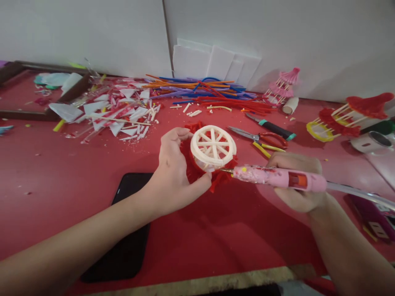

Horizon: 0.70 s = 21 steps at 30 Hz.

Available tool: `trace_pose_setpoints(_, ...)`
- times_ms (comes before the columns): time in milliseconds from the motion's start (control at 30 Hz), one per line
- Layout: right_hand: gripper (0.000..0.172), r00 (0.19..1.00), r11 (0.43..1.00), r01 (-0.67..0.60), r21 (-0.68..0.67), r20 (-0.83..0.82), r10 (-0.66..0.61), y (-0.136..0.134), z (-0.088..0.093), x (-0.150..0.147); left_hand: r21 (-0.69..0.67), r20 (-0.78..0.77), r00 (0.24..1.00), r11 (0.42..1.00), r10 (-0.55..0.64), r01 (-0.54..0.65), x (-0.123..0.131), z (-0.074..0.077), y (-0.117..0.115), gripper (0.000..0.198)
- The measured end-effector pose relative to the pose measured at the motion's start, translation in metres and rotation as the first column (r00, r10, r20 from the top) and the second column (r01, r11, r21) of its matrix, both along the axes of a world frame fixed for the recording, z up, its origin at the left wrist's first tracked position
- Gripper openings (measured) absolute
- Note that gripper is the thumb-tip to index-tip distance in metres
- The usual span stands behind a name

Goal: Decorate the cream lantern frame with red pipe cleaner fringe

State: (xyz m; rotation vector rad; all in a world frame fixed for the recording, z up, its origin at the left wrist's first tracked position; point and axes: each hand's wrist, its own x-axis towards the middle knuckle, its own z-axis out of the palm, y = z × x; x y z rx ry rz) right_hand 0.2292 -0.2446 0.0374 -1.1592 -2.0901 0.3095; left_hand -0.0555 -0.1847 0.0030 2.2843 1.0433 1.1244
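Note:
My left hand [175,172] grips a small craft piece from its left side, thumb at the front and fingers behind. On top of the piece is a cream spoked ring [212,144]; below it spreads a red frilled base [193,168]. In my right hand [296,181] is a pink hot glue gun [262,176], pointing left. Its metal nozzle [227,170] is at the lower front edge of the piece; whether it touches I cannot tell. A clear glue stick [358,191] sticks out of the gun's rear.
Scissors [247,133], yellow-handled pliers [265,149] and a black-teal tool [276,128] lie behind the piece. Pipe cleaners [203,92] and scraps [123,111] fill the back. Finished-looking tiered models [352,117] stand right. A black phone [123,246] lies under my left forearm.

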Motion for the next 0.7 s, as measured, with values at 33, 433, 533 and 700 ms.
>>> trace_pose_setpoints(33, 0.008, 1.0, 1.0, -0.013, 0.009, 0.007, 0.013, 0.0, 0.0, -0.001, -0.017, -0.001, 1.0, 1.0, -0.011, 0.011, 0.0, 0.0, 0.0, 0.076)
trace_pose_setpoints(433, 0.012, 0.996, 0.999, -0.048, 0.017, 0.07, 0.047, 0.002, 0.003, -0.012, -0.023, 0.015, 0.999, 0.998, -0.049, 0.05, -0.005, 0.0, 0.002, 0.072)
trace_pose_setpoints(533, 0.014, 0.995, 0.999, -0.049, 0.017, 0.083, 0.047, 0.002, 0.004, -0.014, -0.022, -0.001, 0.999, 0.999, -0.05, 0.05, -0.005, 0.003, 0.002, 0.072)
trace_pose_setpoints(700, 0.011, 0.997, 0.998, -0.057, 0.027, 0.053, 0.056, 0.002, 0.003, -0.01, -0.031, -0.023, 0.998, 0.998, -0.056, 0.056, -0.006, 0.005, 0.003, 0.071)
